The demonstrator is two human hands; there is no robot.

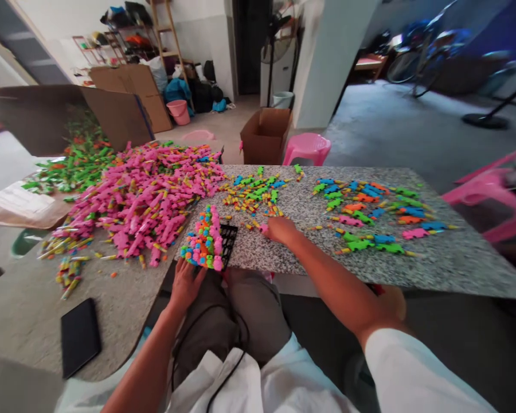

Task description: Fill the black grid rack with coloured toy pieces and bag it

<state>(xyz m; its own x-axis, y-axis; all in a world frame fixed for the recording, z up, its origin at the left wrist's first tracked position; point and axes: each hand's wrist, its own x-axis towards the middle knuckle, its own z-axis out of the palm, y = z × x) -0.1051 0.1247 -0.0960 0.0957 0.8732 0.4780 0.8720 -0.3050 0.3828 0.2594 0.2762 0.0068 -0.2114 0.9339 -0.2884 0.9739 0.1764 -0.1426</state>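
Note:
My left hand (186, 282) holds the near edge of a black grid tray (229, 240) that juts over the table's edge, with fingers curled under it. The tray carries several small coloured plastic pieces (204, 241) standing in rows. My right hand (279, 228) rests palm down on the granite table (434, 261), fingers closed around a small pink piece (264, 228). Small yellow, green and blue loose pieces (253, 195) lie just beyond that hand. A large heap of pink pieces (141, 195) lies to the left of the tray.
Green, blue, orange and pink toy pieces (370, 215) are spread on the table's right. A green heap (75, 163) lies far left beside cardboard (47, 115). A black phone (79, 335) lies near left. Pink stools (306, 149) and a cardboard box (264, 135) stand behind.

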